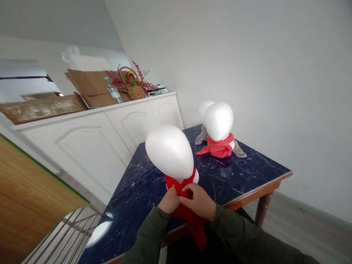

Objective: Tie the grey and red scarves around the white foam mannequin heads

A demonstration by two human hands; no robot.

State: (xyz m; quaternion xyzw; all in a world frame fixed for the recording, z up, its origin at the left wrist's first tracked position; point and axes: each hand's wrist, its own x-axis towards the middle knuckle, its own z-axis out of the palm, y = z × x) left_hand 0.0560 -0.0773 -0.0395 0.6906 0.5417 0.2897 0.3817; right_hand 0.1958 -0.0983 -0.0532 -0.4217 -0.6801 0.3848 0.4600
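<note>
A white mannequin head (170, 150) stands tilted on the blue marbled table (145, 176), close to its front edge. Around its neck goes a red scarf (192, 220), whose loose end hangs over the table edge. My left hand (169, 201) is closed on the scarf just under the neck, its fingertips partly hidden. Right beside it, my right hand (200, 201) pinches the same cloth with thumb and fingers. The two hands nearly touch at the front of the neck.
Farther back stand another white mannequin head (219, 121) in a coral scarf (220, 146) and one behind it with a grey scarf (239, 150). A white cabinet (82, 143) bears cardboard, a bottle (114, 91) and a flower basket (136, 92). A metal rack (79, 223) is at left.
</note>
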